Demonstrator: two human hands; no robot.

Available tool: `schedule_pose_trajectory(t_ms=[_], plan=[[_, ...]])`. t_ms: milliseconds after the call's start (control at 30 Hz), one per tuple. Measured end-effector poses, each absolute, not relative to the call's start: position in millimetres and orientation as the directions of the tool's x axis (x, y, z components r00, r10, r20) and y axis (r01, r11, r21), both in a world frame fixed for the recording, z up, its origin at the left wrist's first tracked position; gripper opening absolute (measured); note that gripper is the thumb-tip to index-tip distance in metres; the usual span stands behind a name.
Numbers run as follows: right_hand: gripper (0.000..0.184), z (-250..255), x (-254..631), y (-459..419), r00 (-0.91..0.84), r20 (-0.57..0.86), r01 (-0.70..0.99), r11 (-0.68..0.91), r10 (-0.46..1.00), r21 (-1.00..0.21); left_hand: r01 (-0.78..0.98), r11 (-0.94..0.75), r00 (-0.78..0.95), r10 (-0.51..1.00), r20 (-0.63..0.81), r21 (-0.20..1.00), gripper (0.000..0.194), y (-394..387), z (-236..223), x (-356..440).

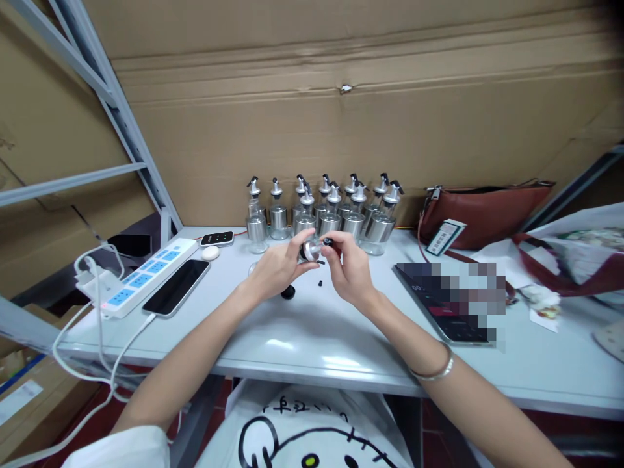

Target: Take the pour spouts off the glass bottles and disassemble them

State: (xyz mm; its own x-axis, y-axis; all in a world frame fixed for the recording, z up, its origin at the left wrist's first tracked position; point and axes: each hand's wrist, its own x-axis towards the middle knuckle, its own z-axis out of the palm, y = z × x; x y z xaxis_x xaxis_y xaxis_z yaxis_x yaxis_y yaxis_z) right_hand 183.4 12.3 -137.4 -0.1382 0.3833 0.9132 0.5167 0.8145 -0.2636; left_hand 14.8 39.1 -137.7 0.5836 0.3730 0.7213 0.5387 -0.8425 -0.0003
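Observation:
Over the middle of the table, my left hand (273, 272) is closed around a silver pourer top (311, 251), its narrow end pointing right. My right hand (351, 270) pinches a small black cap (328, 242) at the tip of that pourer; whether the cap is seated on it I cannot tell. Below the hands lie a round black lid (288, 292) and a tiny black piece (320, 283). Part of something clear and round (252, 268) shows beside my left hand. Several glass and steel oil bottles (277, 218) with pourers stand just behind.
At left are a power strip (151, 276) with white cables, a phone (178, 288), a white disc (210, 253) and a small black device (217, 239). A tablet (429, 302) lies at right, near a brown bag (482, 214). Cardboard (292, 123) closes off the back.

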Motion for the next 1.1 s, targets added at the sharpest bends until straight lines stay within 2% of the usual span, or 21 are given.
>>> schedule_pose_trajectory(t_ms=[67, 167, 233, 300, 433, 533, 633, 733, 900, 1100], plan=[[0.017, -135, 182, 11, -0.068, 0.884, 0.453, 0.804, 0.462, -0.385, 0.514, -0.858, 0.583, 0.367, 0.725, 0.021, 0.054, 38, -136, 14], [0.018, -129, 186, 13, 0.144, 0.828, 0.297, 0.775, 0.541, -0.558, 0.511, -0.858, 0.569, 0.379, 0.729, 0.047, 0.050, 39, -134, 10], [0.017, -125, 193, 18, 0.280, 0.786, 0.216, 0.762, 0.551, -0.610, 0.535, -0.842, 0.545, 0.405, 0.734, 0.067, 0.047, 44, -134, 5], [0.017, -123, 199, 24, 0.337, 0.756, 0.163, 0.756, 0.561, -0.634, 0.554, -0.822, 0.481, 0.442, 0.757, 0.128, 0.044, 50, -132, 0], [0.021, -124, 202, 30, 0.347, 0.738, 0.120, 0.753, 0.579, -0.647, 0.527, -0.793, 0.239, 0.484, 0.842, 0.306, 0.034, 68, -118, -2], [0.022, -124, 202, 30, 0.334, 0.755, 0.139, 0.762, 0.565, -0.632, 0.557, -0.761, 0.124, 0.472, 0.873, 0.332, 0.026, 87, -101, 5], [0.023, -124, 204, 30, 0.323, 0.763, 0.157, 0.764, 0.559, -0.626, 0.587, -0.739, 0.102, 0.472, 0.876, 0.330, 0.019, 112, -91, 14], [0.023, -125, 207, 31, 0.315, 0.759, 0.164, 0.755, 0.570, -0.635, 0.571, -0.729, 0.105, 0.521, 0.847, 0.377, 0.013, 139, -96, 21], [0.024, -129, 207, 31, 0.255, 0.722, 0.147, 0.712, 0.643, -0.686, 0.579, -0.664, 0.095, 0.631, 0.770, 0.473, 0.025, 165, -121, 26], [0.026, -133, 204, 32, 0.205, 0.697, 0.144, 0.683, 0.687, -0.716, 0.561, -0.669, 0.145, 0.659, 0.738, 0.487, 0.024, 177, -138, 27]])
